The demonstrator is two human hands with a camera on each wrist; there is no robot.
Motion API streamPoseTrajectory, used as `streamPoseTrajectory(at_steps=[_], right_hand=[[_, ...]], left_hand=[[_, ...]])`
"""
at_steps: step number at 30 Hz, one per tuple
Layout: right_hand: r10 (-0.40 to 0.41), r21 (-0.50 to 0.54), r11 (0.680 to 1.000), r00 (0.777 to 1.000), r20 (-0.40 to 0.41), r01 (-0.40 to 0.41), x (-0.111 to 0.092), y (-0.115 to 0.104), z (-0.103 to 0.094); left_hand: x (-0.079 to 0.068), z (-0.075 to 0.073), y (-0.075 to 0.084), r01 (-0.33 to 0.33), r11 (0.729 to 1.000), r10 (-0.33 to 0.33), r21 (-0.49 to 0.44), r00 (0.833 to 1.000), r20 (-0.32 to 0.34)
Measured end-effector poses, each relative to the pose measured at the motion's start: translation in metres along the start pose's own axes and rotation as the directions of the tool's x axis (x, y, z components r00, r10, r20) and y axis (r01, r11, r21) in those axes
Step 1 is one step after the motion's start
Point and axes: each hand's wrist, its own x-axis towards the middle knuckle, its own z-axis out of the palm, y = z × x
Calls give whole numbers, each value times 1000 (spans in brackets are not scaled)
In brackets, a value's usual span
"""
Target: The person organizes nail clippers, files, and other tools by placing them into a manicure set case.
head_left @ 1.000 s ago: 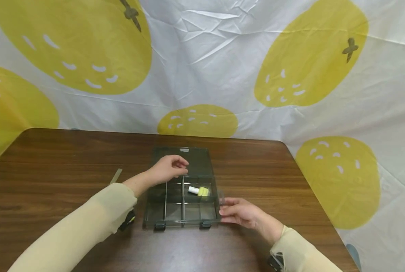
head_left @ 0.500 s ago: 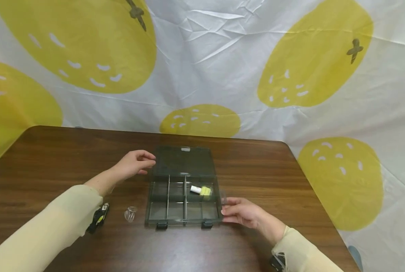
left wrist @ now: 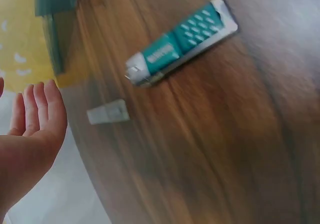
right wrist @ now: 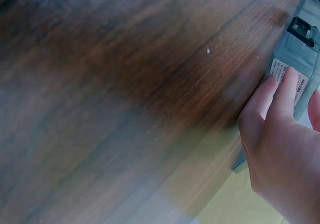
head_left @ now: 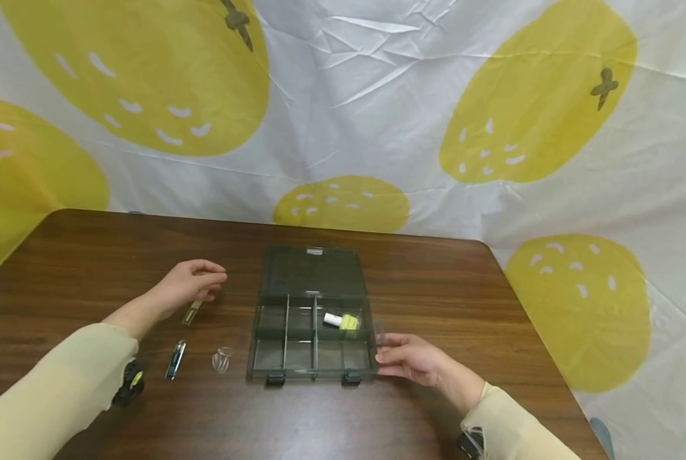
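Observation:
A dark translucent divided box (head_left: 270, 355) stands on the table with its lid (head_left: 314, 275) laid back. In its upper right compartment lies a small bottle (head_left: 348, 322) with a white cap and yellow-green body. My right hand (head_left: 408, 361) rests against the box's right wall, its fingers (right wrist: 284, 96) straight along a white label. My left hand (head_left: 187, 287) hovers left of the box, fingers loosely bent and holding nothing. Beneath it lies a small flat pale strip (left wrist: 107, 113). A teal and silver nail clipper (left wrist: 182, 42) lies nearer me.
Several clear, curved plastic pieces (head_left: 222, 360) lie between the nail clipper and the box. Two black latches project from the box's front edge. Behind the brown wooden table (head_left: 452, 281) hangs a white cloth (head_left: 343, 115) with yellow fruit prints.
My left hand has moved left, from over the box to above the pale strip, uncovering the clear pieces and the nail clipper. The right hand has stayed at the box's side.

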Motion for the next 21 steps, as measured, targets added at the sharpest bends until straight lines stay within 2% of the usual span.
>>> streamPoseTrajectory(at_steps=[6,16,18,21], right_hand=[[-4,-3,1000,1000,-2,4,0,1,-1],[-13,2,1000,1000,1,13,-1,2,-2],[-13,0,1000,1000,0,13,-1,3,-2],[-10,-2,1000,1000,-2,10,-2,2,-2]], left_hand=[[-7,-10,-12,31,999,-31,-8,999,-15],[-11,-22,-34,43,999,-41,20,997,-64],[-12,-22,-39,44,998,-41,44,997,-70],[-13,-20,-42,46,989,-32,143,995,-99]])
